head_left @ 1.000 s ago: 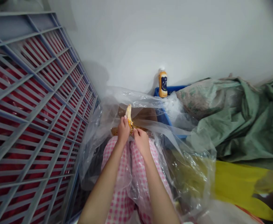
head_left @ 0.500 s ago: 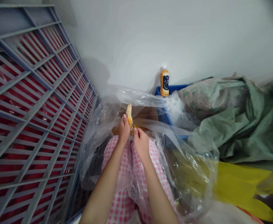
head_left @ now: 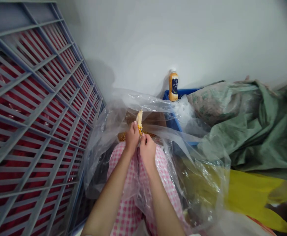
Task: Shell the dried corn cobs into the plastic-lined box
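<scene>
My left hand [head_left: 132, 137] is closed around the lower part of a corn cob [head_left: 139, 118]. The cob's upper end is pale and stripped, and some yellow kernels remain lower down. Close beside it, my right hand [head_left: 147, 146] pinches a thin dark tool [head_left: 141, 130] whose tip is against the kernels; its handle is hidden in my fingers, so its kind is unclear. Loose corn kernels [head_left: 123, 135] lie below the hands in a brown cardboard box [head_left: 155, 119], partly behind a clear plastic sheet [head_left: 114, 111].
Tall grey plastic crates [head_left: 42, 98] with red contents stand at the left. A blue bin [head_left: 174, 123] and an orange drink bottle [head_left: 173, 86] are by the white wall. Green sacking [head_left: 251, 131] and a yellow bag [head_left: 251, 193] lie at the right. Clear plastic covers my knees.
The cob has shifted slightly right and tilted a little more to the right, with my left hand moving along. My right hand stays nearly in place, still pinching the tool.
</scene>
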The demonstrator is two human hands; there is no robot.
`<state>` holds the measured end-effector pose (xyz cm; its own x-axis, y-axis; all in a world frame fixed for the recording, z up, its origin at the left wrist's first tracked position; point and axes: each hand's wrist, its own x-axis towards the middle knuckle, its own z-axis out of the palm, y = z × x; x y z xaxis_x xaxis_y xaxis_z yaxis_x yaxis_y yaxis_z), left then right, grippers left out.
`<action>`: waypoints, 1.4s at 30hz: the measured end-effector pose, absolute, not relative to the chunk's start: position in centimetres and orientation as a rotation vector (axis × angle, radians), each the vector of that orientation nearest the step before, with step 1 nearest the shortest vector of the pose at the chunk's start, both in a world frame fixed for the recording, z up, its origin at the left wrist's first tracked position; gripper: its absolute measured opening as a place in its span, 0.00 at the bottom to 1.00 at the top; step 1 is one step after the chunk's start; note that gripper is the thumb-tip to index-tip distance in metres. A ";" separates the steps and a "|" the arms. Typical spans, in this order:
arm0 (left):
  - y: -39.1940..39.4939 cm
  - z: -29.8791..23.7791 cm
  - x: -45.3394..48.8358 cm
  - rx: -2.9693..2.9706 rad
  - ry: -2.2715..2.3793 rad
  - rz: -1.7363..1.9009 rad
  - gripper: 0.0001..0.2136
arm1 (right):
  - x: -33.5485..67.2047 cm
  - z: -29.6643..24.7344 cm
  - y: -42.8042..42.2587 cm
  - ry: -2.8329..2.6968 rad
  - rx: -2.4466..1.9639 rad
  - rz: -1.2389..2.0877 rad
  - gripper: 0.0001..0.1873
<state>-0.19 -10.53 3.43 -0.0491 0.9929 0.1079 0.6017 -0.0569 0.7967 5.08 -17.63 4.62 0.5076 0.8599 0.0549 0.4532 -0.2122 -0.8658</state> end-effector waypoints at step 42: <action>-10.2 5.8 -1.4 0.741 1.039 0.860 0.24 | 4.3 4.7 -17.2 -0.902 -1.617 0.637 0.17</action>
<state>-1.37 -10.15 5.75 0.2567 0.8733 -0.4141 -0.2435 0.4731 0.8467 4.33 -17.20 4.66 0.5616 0.8255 0.0562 0.2231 -0.0857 -0.9710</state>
